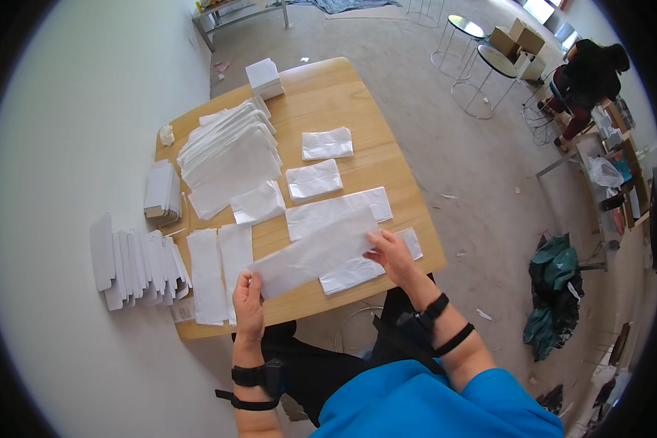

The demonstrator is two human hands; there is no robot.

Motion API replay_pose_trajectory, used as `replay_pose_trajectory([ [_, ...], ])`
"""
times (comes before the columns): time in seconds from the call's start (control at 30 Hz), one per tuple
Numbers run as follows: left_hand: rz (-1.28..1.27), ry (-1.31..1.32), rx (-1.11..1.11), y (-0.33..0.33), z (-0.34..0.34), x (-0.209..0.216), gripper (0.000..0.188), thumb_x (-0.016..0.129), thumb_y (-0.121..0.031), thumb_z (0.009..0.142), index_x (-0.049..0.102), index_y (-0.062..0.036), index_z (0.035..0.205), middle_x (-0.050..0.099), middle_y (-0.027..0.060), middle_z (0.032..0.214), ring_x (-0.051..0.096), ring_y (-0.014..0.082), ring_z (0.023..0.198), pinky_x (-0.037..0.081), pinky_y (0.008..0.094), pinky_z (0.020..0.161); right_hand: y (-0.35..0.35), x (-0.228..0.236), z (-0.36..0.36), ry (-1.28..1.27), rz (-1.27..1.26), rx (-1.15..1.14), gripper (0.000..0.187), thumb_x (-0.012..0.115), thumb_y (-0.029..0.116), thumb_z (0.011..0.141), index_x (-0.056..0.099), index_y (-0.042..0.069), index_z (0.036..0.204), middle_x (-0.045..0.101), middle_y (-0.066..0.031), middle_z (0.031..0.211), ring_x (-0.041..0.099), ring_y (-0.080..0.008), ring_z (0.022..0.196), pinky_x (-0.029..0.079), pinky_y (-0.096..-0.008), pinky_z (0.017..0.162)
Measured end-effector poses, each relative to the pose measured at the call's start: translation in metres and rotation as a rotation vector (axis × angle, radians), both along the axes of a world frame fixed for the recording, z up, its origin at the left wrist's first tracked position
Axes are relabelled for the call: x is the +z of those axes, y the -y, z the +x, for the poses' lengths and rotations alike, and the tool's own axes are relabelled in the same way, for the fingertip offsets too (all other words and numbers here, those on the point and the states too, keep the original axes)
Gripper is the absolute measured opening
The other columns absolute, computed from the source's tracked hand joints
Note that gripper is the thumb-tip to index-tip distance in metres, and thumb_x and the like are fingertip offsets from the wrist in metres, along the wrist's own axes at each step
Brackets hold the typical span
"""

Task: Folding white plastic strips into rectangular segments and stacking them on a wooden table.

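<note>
A long white strip of thin paper (pixel 314 252) is stretched at a slant above the near part of the wooden table (pixel 328 95). My left hand (pixel 249 303) pinches its lower left end, and my right hand (pixel 391 255) grips the upper right end. Beneath it lie a flat white folded strip (pixel 336 209) and a stack of white paper (pixel 348 276), both partly covered. Two upright strips (pixel 208 277) rest beside my left hand. Farther up are small folded white packets (pixel 314 180) and a fanned pile of white sheets (pixel 230 157).
White card boxes (pixel 264 77) stand at the far edge, and stacked white cards (pixel 162 191) and a row of folded cards (pixel 139 263) line the wall side. Round stools (pixel 497 61), a seated person (pixel 591 73) and dark green plastic bags (pixel 551 292) are off to the right.
</note>
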State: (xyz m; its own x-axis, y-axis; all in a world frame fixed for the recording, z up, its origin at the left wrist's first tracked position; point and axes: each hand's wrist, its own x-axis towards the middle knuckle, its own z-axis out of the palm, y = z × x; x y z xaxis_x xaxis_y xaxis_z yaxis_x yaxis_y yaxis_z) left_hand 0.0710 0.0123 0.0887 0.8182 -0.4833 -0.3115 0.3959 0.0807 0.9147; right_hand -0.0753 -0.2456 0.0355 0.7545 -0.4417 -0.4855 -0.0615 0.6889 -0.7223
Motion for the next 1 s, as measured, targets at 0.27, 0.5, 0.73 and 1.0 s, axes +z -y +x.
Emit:
replay_pose_trajectory([
  [0.27,0.255,-0.041,-0.016,-0.066,-0.043,-0.056,0.012,0.055,-0.018,0.097,0.056,-0.0068,0.093,0.051,-0.0075,0.078,0.041,0.0005,0.068,0.033,0.0168,0.061,-0.051,-0.023,-0.081,-0.227,-0.335,0.143,0.02,0.065,0.018,0.087,0.064,-0.001,0.095,0.064,-0.0016,0.081,0.059,-0.0071,0.075,0.05,-0.0231,0.071],
  [0.5,0.231,0.091,0.02,-0.046,-0.029,-0.063,0.015,0.056,-0.018,0.096,0.058,-0.0031,0.095,0.055,-0.0046,0.082,0.045,0.0022,0.074,0.038,0.0185,0.066,-0.041,-0.025,-0.055,-0.334,-0.712,0.06,0.019,0.066,0.019,0.084,0.068,0.0,0.085,0.065,-0.0021,0.07,0.06,-0.0071,0.066,0.048,-0.0244,0.059],
  [0.73,0.369,0.16,0.058,-0.035,-0.015,-0.097,0.015,0.059,-0.017,0.094,0.059,-0.002,0.09,0.055,-0.0044,0.078,0.046,0.0022,0.07,0.038,0.0178,0.063,-0.04,-0.041,-0.035,-0.48,-0.909,0.006,0.02,0.068,0.019,0.078,0.068,0.0,0.086,0.067,-0.0103,0.072,0.063,-0.0171,0.063,0.05,-0.0301,0.06],
  [1.0,0.479,0.275,0.051,-0.029,-0.01,-0.106,0.018,0.06,-0.017,0.093,0.059,-0.0005,0.087,0.056,-0.0037,0.073,0.047,0.0029,0.066,0.039,0.0191,0.059,-0.038,-0.048,-0.035,-0.561,-0.973,-0.046,0.021,0.071,0.021,0.075,0.062,0.002,0.08,0.064,-0.0099,0.068,0.063,-0.0217,0.062,0.051,-0.0333,0.06],
])
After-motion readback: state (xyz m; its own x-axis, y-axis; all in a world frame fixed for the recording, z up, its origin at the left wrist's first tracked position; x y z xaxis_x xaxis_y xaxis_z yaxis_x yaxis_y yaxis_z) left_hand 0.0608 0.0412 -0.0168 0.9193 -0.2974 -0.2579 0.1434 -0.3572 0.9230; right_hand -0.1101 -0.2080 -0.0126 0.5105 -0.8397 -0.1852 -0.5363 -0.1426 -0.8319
